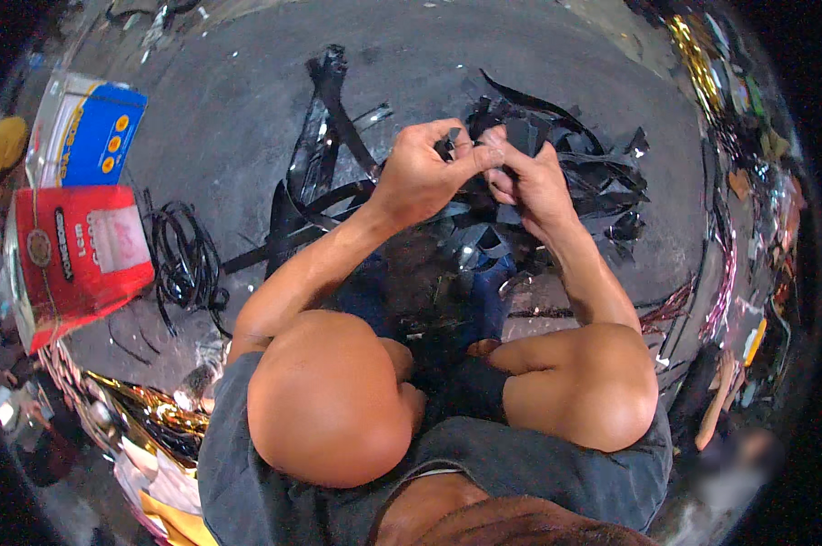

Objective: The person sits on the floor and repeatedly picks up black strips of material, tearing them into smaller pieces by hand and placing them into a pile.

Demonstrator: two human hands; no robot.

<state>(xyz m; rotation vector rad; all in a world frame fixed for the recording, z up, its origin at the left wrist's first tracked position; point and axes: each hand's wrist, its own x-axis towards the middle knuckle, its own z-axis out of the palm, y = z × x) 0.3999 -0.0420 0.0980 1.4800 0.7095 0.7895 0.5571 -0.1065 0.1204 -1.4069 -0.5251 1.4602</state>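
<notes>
My left hand (417, 173) and my right hand (540, 182) meet in front of my knees, fingertips nearly touching. Between the thumb and fingers of the left one is a small dark piece of black strip (446, 143). A wider flat black strip (525, 134) is pinched in my right hand and sticks up past its fingers. Whether both pieces belong to one strip is hidden by the fingers. Beneath and behind the hands lies a tangled heap of glossy black strips (602, 182). Another bundle of black strips (315, 150) stretches away on the floor, left of my hands.
To the left stand a red bag-like package (83, 255) and a blue and white package (106, 132), with a coil of thin black strips (185, 259) beside them. Gold foil (156, 405) lies at lower left. Shiny scraps (720, 209) line the right side. My bare knees flank the work.
</notes>
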